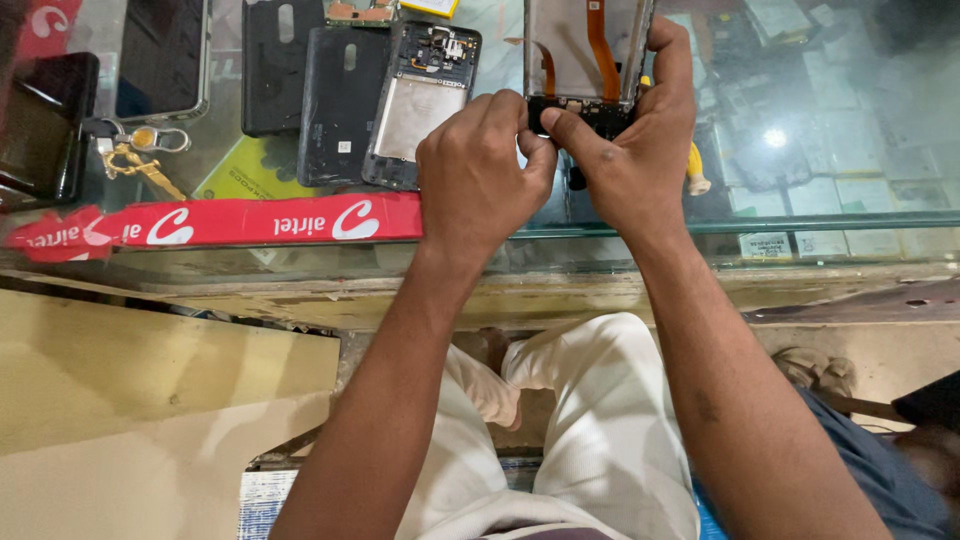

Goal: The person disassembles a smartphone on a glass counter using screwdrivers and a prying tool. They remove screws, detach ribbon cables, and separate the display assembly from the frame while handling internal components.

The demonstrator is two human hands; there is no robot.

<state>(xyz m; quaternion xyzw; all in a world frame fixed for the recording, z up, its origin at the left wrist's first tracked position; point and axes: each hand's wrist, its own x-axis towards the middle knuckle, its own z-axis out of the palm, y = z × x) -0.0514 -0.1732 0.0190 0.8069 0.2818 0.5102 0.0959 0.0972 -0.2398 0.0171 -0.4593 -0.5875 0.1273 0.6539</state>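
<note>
An opened phone body [585,60] with orange flex cables showing is held above the glass counter [800,225]. My right hand [630,150] wraps around its right side and bottom edge, thumb pressed on the dark lower end. My left hand [480,170] pinches at that same bottom edge with its fingertips, next to the right thumb. A yellow-handled tool [693,170] lies on the glass, partly hidden behind my right hand.
On the glass to the left lie a gutted phone frame [420,100], two dark back covers [338,105], a phone [160,55], a dark phone [45,125], keys [135,150] and a red banner strip [230,225]. Small boxes fill the case under the glass. My legs in white trousers [590,430] are below.
</note>
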